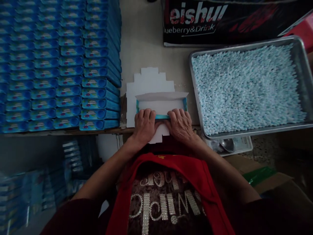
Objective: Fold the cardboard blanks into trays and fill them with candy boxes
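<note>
A shallow, open carton [161, 103] with a white inside and blue edges lies at the table's front edge. Its far flap stands up. My left hand [145, 125] has its fingers curled over the near wall at the left. At the right of the same wall, my right hand [181, 125] grips it with bent fingers. Both thumbs point inward below the blue edge. Flat white card blanks [149, 80] with stepped edges lie under and behind the carton, and a white piece [157, 137] sticks out below my hands.
Stacked blue packs [95, 83] fill the left side. A metal tray [195, 94] of small pale-blue pieces [246, 91] is at the right, a black printed box [225, 23] behind it. Below the table edge sits a white basket [242, 145] with a scoop.
</note>
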The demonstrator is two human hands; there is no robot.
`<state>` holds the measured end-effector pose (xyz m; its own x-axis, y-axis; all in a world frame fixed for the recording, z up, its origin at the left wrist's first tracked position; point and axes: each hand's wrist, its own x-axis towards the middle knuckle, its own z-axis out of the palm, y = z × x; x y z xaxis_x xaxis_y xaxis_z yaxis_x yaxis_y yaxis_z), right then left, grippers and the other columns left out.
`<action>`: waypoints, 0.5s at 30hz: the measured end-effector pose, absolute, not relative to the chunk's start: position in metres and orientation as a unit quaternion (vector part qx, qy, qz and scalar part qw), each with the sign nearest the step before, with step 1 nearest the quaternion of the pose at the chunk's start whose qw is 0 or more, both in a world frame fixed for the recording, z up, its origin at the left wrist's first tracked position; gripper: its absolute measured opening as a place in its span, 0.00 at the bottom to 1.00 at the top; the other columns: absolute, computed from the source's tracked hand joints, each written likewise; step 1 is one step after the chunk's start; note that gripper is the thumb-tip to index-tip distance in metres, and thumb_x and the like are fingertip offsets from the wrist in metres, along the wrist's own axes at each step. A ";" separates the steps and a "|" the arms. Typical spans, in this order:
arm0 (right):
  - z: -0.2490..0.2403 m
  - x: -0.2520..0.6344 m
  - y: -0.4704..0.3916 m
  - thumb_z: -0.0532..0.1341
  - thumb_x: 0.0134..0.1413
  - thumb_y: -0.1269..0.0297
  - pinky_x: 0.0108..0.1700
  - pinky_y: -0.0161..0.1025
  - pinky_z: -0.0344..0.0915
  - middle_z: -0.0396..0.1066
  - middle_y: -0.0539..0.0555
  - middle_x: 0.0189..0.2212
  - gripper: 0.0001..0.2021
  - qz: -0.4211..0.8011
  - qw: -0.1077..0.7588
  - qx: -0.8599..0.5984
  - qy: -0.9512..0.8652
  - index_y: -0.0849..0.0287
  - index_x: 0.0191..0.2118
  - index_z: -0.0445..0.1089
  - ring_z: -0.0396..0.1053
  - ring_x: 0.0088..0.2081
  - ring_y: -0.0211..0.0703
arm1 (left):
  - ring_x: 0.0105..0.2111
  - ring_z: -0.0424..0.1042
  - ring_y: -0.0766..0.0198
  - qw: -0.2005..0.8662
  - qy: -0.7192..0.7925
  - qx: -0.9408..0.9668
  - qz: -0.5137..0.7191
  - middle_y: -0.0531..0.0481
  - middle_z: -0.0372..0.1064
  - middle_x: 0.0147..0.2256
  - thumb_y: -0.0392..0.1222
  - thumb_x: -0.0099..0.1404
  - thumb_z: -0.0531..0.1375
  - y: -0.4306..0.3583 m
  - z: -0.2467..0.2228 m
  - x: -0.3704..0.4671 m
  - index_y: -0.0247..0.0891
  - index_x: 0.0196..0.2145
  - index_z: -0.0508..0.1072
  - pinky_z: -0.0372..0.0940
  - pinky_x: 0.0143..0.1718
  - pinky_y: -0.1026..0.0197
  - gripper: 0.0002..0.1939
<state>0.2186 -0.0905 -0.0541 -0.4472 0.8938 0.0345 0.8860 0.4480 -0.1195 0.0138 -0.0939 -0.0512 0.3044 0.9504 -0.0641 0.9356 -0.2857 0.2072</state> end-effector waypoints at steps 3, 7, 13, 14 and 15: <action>-0.052 0.214 -0.085 0.52 0.77 0.55 0.46 0.50 0.57 0.74 0.63 0.45 0.15 0.036 0.025 -0.526 -0.849 0.58 0.47 0.71 0.66 0.46 0.57 | 0.49 0.69 0.40 0.101 0.591 0.800 0.009 0.33 0.74 0.47 0.59 0.78 0.52 -0.085 -0.056 0.015 0.38 0.47 0.75 0.60 0.47 0.44 0.23; -0.053 0.203 -0.075 0.54 0.76 0.51 0.44 0.48 0.60 0.76 0.65 0.44 0.18 0.073 -0.019 -0.537 -0.840 0.61 0.48 0.72 0.71 0.48 0.58 | 0.48 0.70 0.44 0.086 0.559 0.825 0.005 0.38 0.76 0.42 0.56 0.79 0.52 -0.072 -0.056 0.008 0.42 0.43 0.76 0.61 0.44 0.48 0.19; 0.008 0.218 -0.063 0.56 0.77 0.54 0.43 0.42 0.66 0.80 0.64 0.45 0.18 0.241 -0.080 -0.477 -0.842 0.63 0.54 0.74 0.77 0.47 0.53 | 0.46 0.73 0.50 0.157 0.452 0.877 -0.031 0.45 0.77 0.42 0.34 0.72 0.59 -0.053 -0.029 -0.010 0.46 0.42 0.79 0.63 0.45 0.51 0.10; 0.024 0.227 -0.058 0.56 0.76 0.60 0.45 0.41 0.67 0.81 0.62 0.46 0.15 0.277 -0.061 -0.424 -0.860 0.60 0.58 0.74 0.77 0.48 0.50 | 0.45 0.73 0.52 0.162 0.426 0.889 -0.038 0.46 0.77 0.41 0.29 0.70 0.58 -0.046 -0.024 -0.013 0.46 0.41 0.80 0.63 0.48 0.50 0.14; 0.038 0.236 -0.051 0.55 0.75 0.66 0.48 0.42 0.68 0.81 0.59 0.50 0.16 0.293 -0.032 -0.370 -0.881 0.57 0.61 0.73 0.76 0.51 0.49 | 0.45 0.73 0.53 0.163 0.403 0.900 -0.044 0.47 0.78 0.39 0.25 0.67 0.57 -0.037 -0.019 -0.015 0.46 0.39 0.80 0.63 0.51 0.48 0.17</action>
<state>0.2359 -0.0509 0.0380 -0.7248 0.6324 -0.2734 0.6704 0.5557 -0.4917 -0.0152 -0.0373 -0.0188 0.6715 0.7106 -0.2099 0.7391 -0.6220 0.2585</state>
